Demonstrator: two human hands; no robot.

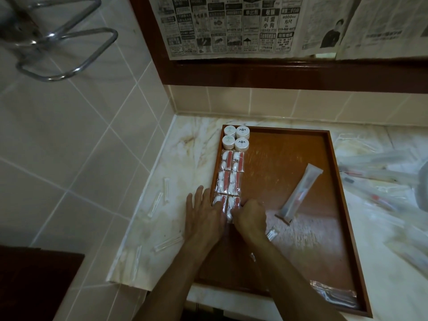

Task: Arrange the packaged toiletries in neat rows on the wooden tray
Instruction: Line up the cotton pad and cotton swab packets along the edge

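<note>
Sachets [228,206], light crinkly film (likely slippery), lie at wooden tray's [328,144] left edge. Left hand [203,214] presses flat, fingers straight; right hand [251,216] pinches one, fingers curled. Best gripped by edge seams.

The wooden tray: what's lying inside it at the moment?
Inside the wooden tray, four round white containers sit at the far left corner, cotton-bud packets in two columns below them. A long clear packet lies slanted mid-tray. Both hands cover the nearest packets.
</note>
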